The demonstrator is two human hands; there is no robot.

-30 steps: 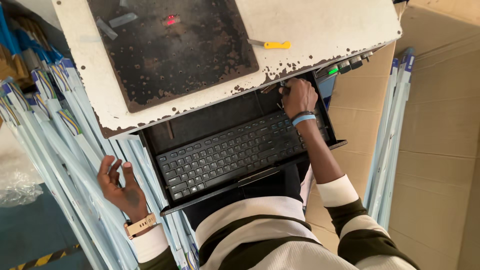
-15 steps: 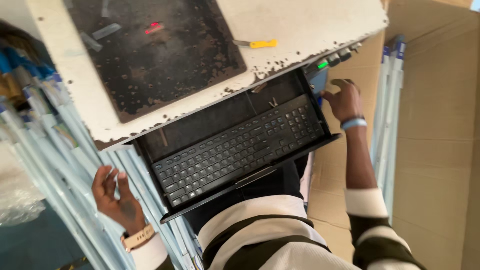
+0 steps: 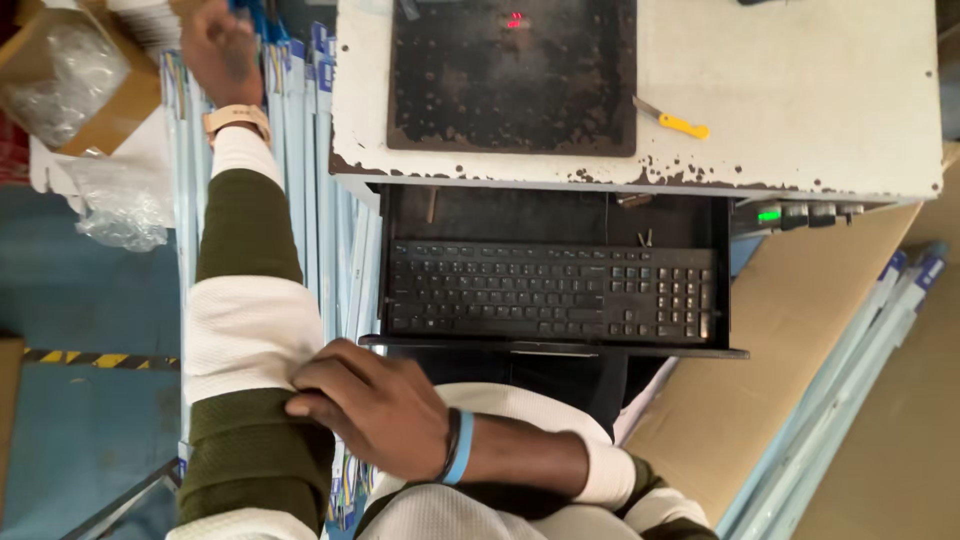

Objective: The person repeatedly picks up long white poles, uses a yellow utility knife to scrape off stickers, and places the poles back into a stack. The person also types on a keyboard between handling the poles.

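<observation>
Right hand (image 3: 375, 410) fingers (image 3: 315, 385) curled, gripping left sleeve (image 3: 250, 400).

Keyboard (image 3: 550, 292): matt black plastic, dusty. Above it, table top (image 3: 800, 90): white painted surface, chipped and rough along the edge; dark mat (image 3: 510, 80), matt, speckled. Left of keyboard, striped sleeve (image 3: 245, 340): soft knitted cloth. Right, cardboard sheet (image 3: 800, 330): matt brown.

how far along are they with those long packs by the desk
Done: nothing shows as finished. In hand: the left hand reaches up among the long blue and white packs beside the desk, while the right hand grips the left sleeve. Left: the keyboard lies untouched.
</observation>
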